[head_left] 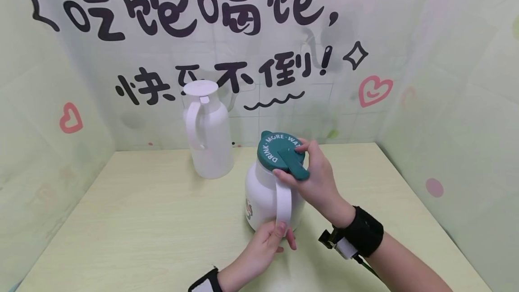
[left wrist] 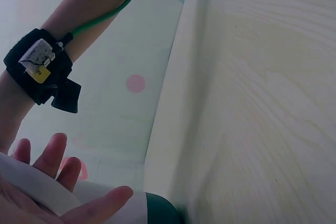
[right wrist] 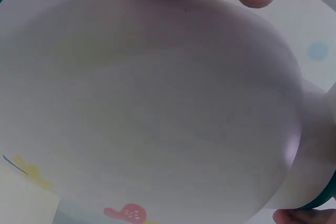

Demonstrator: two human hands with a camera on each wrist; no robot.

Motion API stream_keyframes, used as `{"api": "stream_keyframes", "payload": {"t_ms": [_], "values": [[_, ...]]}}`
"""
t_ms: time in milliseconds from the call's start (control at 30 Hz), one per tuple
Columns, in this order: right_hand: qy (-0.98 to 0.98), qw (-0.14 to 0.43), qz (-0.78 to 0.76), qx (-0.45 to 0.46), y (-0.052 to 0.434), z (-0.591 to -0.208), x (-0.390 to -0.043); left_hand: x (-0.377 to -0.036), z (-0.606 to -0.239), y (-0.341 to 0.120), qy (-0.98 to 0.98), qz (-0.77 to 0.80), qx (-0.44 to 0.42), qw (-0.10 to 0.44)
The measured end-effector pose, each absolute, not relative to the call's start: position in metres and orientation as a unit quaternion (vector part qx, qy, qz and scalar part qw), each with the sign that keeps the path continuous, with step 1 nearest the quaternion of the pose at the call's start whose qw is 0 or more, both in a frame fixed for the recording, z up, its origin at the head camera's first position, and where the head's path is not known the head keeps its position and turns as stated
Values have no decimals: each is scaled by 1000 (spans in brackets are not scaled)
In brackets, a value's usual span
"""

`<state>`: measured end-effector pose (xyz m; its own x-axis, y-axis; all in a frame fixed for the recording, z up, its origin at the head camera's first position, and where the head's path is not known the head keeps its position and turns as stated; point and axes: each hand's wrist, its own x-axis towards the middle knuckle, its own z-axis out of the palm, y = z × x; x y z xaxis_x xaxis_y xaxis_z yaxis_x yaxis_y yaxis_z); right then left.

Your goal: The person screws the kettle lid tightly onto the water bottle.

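Observation:
A round white thermos jug (head_left: 263,199) with a green lid (head_left: 272,156) stands at the middle of the table in the head view. Lettering runs around the lid, and a green lever lies across its top. My right hand (head_left: 320,179) grips the lid, its thumb on the near side and fingers at the far edge. Low on the white handle (head_left: 284,202), my left hand (head_left: 261,244) holds on, thumb in front. The left wrist view shows left fingers (left wrist: 52,156) around the handle and the green base (left wrist: 160,211). The jug's body (right wrist: 157,103) fills the right wrist view.
A second, taller white jug (head_left: 212,141) with a white lid stands at the back left. Printed curtains (head_left: 450,116) enclose the pale wooden table (head_left: 134,220) at the back and sides. A green cable (head_left: 369,267) trails from the right wrist's black band (head_left: 362,231).

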<state>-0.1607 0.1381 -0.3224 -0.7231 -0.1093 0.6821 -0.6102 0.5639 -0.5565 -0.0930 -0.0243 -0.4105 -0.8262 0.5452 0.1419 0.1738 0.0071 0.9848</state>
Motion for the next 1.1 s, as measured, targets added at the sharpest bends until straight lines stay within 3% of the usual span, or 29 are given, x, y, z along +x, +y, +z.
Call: {"api": "stream_keyframes", "payload": {"t_ms": [233, 733, 1100], "values": [[-832, 317, 392, 230, 141, -324, -160, -93, -412, -24, 694, 656, 259, 144], [-817, 237, 429, 304, 160, -315, -178, -94, -410, -23, 696, 655, 261, 138], [-827, 283, 412, 258, 146, -316, -168, -94, -410, -23, 694, 657, 261, 136]]}}
